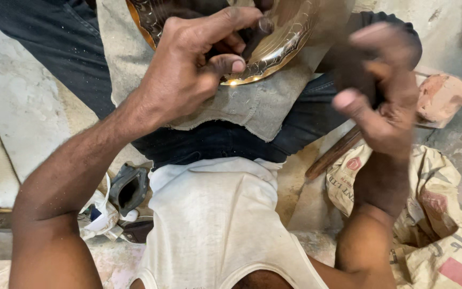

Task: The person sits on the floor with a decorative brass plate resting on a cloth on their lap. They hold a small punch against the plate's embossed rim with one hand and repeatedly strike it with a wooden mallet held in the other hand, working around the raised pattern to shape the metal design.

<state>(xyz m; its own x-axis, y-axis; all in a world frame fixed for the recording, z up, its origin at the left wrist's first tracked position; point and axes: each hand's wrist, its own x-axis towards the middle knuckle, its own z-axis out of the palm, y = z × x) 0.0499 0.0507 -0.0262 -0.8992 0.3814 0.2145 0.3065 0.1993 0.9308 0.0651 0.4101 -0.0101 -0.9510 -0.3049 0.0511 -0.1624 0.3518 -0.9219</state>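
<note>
A round brass plate (pixel 287 37) with an engraved rim lies on a grey cloth (pixel 258 101) across my lap. My left hand (pixel 193 64) pinches a short dark metal punch (pixel 255 35) and holds its tip against the plate. My right hand (pixel 380 91) is raised to the right of the plate and blurred by motion. It is closed around a dark handle (pixel 335 152) that runs down and to the left below the fist; the tool's head is hidden.
A reddish brick (pixel 445 96) lies at the right. A printed sack (pixel 439 225) is bunched at the lower right. A dark metal fitting (pixel 129 187) and white scraps lie on the floor by my left forearm. Bare concrete floor surrounds me.
</note>
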